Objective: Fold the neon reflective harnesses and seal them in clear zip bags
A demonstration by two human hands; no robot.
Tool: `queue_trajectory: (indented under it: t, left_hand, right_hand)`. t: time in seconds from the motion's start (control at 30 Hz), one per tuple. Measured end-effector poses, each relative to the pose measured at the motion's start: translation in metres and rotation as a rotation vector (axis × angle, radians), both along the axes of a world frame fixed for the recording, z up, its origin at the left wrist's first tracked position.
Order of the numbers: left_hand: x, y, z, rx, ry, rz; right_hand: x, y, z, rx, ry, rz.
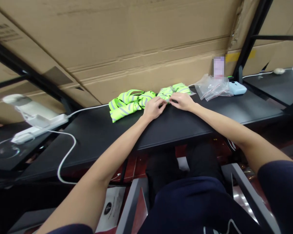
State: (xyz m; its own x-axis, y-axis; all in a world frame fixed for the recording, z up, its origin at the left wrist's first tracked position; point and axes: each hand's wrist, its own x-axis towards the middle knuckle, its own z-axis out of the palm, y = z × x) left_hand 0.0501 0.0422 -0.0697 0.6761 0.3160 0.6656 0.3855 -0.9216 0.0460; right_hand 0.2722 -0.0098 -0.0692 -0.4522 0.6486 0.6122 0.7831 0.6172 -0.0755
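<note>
The left hand (154,109) and the right hand (183,101) meet at the near side of the fluorescent bundle (180,87), fingers bent and thumbs drawn toward the fingertips, just beside each other; whether either one pinches the material cannot be told, since the tips are small and blurred. That bundle, yellow-green with grey stripes, lies on the far part of the black table (175,125), with what looks like clear plastic about its right end. Just to its left, beyond the left hand, spreads the striped band (125,105) of the same colours, in loose folds, its end reaching toward the near left. To the right of the right hand, well apart from it, lie crumpled clear bags (211,87), with a light-blue object (238,88) beside them on the right and a pixelated purple item (218,67) upright behind them. Cardboard (146,39) stands along the far side, between slanting black frame bars. At the far left, a white power strip (40,128) lies near a rounded white object (34,97), and a white cable (74,139) loops toward the near edge. Nearest are grey chair armrests (134,204).
</note>
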Motion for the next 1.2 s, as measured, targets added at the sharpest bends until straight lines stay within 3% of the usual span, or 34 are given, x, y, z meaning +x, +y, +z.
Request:
queue_trajectory:
  t: [0.67,1.2]
  left_hand:
    - [0.002,-0.003,0.004,0.056,0.032,-0.004]
    - [-0.017,-0.003,0.007,0.13,0.137,-0.105]
  right_hand:
    - [-0.005,-0.005,0.003,-0.019,0.046,-0.026]
    - [-0.02,-0.012,0.005,0.02,0.142,0.223]
